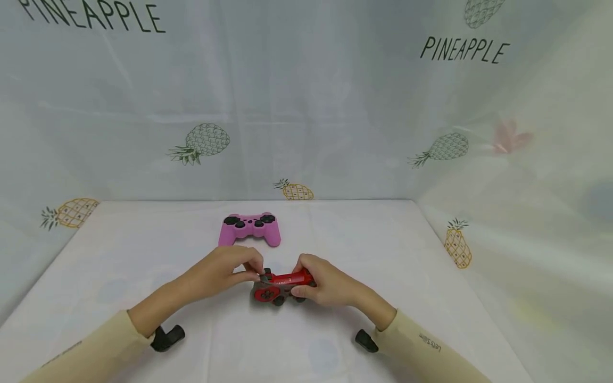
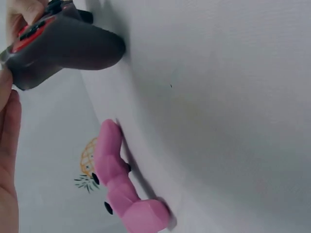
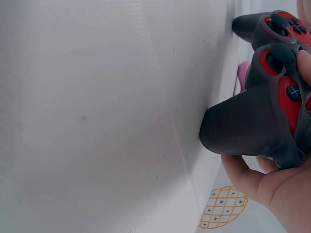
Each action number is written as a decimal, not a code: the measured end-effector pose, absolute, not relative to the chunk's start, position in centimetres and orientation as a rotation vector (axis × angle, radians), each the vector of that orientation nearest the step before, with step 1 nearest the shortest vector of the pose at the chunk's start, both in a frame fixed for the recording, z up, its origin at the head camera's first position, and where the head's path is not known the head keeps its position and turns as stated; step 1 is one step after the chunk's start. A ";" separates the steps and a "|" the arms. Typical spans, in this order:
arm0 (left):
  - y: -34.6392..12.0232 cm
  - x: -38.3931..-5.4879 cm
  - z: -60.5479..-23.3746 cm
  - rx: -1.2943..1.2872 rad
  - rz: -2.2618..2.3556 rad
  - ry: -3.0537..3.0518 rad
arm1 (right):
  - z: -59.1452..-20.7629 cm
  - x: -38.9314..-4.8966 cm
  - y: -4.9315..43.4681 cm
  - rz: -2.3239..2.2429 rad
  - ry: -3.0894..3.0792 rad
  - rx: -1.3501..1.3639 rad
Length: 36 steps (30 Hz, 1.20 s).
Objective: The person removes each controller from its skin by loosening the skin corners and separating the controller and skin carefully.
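Left hand (image 1: 238, 265): thumb and fingertips pinch the dark cover (image 3: 243, 124) at the controller's upper left edge.
Right hand (image 1: 325, 282): grips the right end, thumb in front; best kept steady as the anchor.
Red game controller (image 1: 289, 279): between both hands, low over the table (image 1: 397, 255), its red top edge bare.
Dark cover: looks soft and stretchy; whether it is going on or off I cannot tell. Small, even pulls close to the rim should spare it tearing.
Pink game controller (image 1: 251, 225): on the table just beyond the left hand.
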<state>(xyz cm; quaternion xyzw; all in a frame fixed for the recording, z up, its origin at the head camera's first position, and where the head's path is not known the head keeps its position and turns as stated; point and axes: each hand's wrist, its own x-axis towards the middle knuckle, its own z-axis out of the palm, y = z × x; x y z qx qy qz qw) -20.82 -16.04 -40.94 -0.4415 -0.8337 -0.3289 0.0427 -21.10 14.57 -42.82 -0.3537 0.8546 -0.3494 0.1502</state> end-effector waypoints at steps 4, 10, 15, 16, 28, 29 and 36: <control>-15.6 -20.5 -40.7 -1.406 -0.853 -2.410 | -42.8 -21.1 14.8 -1.002 2.467 -1.007; -15.5 -20.9 -40.9 -1.463 -0.840 -2.369 | -42.9 -21.1 15.0 -0.996 2.476 -1.011; -15.3 -21.2 -41.5 -1.539 -0.766 -2.273 | -43.1 -21.2 15.1 -1.011 2.463 -1.016; -15.2 -21.3 -41.7 -1.540 -0.751 -2.273 | -43.1 -21.2 15.1 -1.015 2.460 -1.015; -16.1 -20.8 -41.1 -1.529 -1.134 -2.671 | -43.0 -20.9 14.6 -1.022 2.450 -1.035; -16.2 -20.8 -41.1 -1.530 -1.157 -2.688 | -42.9 -20.9 14.6 -1.020 2.451 -1.034; -16.4 -20.3 -40.9 -1.430 -1.105 -2.791 | -42.8 -21.0 14.6 -1.018 2.449 -1.038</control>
